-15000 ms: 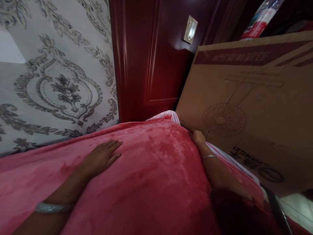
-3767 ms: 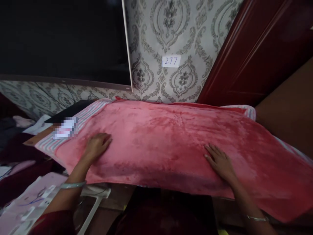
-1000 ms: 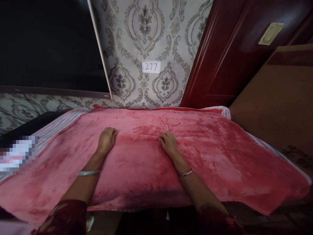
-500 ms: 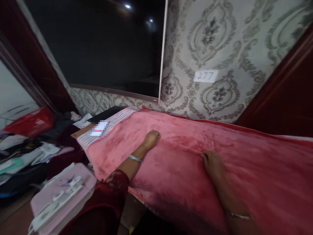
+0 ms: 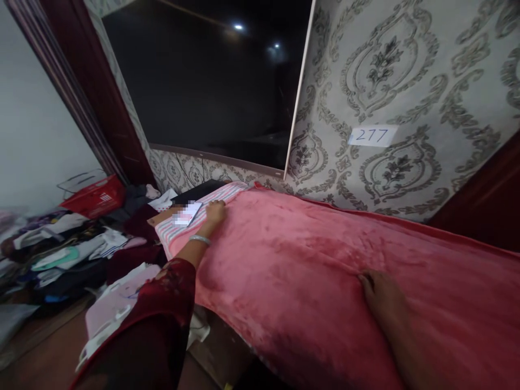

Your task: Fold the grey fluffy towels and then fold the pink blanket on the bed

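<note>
A pink plush blanket lies spread over a long raised surface along the wall, with a striped band at its left end. My left hand rests on the blanket close to that band, fingers bent but apart, holding nothing that I can see. Just left of it lies a white phone-like object, partly blurred out. Lower right, my right hand is on the blanket's middle, thumb and fingers closed on a crease of the plush.
A large dark TV screen hangs over the blanket's far side. A paper marked 277 is stuck to the wallpaper. At left are heaped clothes, a red basket and a pink box with a white power strip.
My left hand has slid left across the blanket to the striped band. My right hand stays at the same crease. The camera view has turned a little left.
</note>
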The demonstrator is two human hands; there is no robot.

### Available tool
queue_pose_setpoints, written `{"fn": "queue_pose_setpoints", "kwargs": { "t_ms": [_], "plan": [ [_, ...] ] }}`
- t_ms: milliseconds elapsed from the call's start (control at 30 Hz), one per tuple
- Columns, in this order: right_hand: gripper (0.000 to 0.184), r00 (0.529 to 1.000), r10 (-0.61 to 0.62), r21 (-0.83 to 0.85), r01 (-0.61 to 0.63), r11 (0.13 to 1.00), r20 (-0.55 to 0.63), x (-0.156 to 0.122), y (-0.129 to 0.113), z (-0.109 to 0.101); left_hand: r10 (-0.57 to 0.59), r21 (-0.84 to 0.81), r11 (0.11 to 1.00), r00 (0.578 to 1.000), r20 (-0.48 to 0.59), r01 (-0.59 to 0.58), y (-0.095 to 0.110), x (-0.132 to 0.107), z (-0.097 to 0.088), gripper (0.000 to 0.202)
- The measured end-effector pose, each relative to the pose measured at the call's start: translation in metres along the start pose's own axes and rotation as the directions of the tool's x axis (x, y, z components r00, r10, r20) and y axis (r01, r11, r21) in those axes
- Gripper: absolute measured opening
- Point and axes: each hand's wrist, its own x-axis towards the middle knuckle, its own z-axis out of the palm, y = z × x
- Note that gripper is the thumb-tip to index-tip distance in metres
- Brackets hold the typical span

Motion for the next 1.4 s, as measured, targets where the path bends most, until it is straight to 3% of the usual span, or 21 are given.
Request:
{"fn": "queue_pose_setpoints", "kwargs": {
  "t_ms": [167,400,533,633,800,1200,1400],
  "plan": [
    [0.037,1.000,0.006,-0.012,-0.006,1.000,-0.003,0.000,-0.002,0.000,-0.116,0.000,0.993,0.993,0.033,0.116,-0.030,0.010,-0.001,0.032],
    [0.033,0.999,0.035,0.016,-0.035,0.999,-0.002,0.000,-0.005,-0.004,-0.008,-0.194,0.981,0.997,0.079,0.023,-0.034,0.026,0.008,0.032],
    [0.035,0.999,0.035,0.040,-0.035,0.999,-0.004,0.000,-0.008,-0.006,0.071,-0.322,0.947,0.983,0.171,-0.012,-0.039,0.033,0.004,0.020],
    [0.036,0.998,0.065,0.065,-0.064,0.996,-0.021,0.000,-0.011,-0.009,0.074,-0.396,0.918,0.982,0.172,0.000,-0.044,0.036,0.000,0.013],
    [0.035,0.986,0.134,0.123,-0.121,0.985,-0.102,0.000,-0.015,-0.014,0.015,-0.467,0.883,0.994,0.105,0.036,-0.055,0.041,-0.009,0.034],
    [0.035,0.967,0.165,0.200,-0.126,0.972,-0.193,0.000,-0.013,-0.011,0.197,-0.304,0.942,0.968,0.157,-0.142,-0.059,0.049,-0.020,0.035],
    [0.035,0.954,0.139,0.164,-0.098,0.982,-0.265,0.001,-0.012,-0.014,0.179,-0.155,0.973,0.982,0.057,-0.169,-0.056,0.051,-0.020,0.020]
  ]
}}
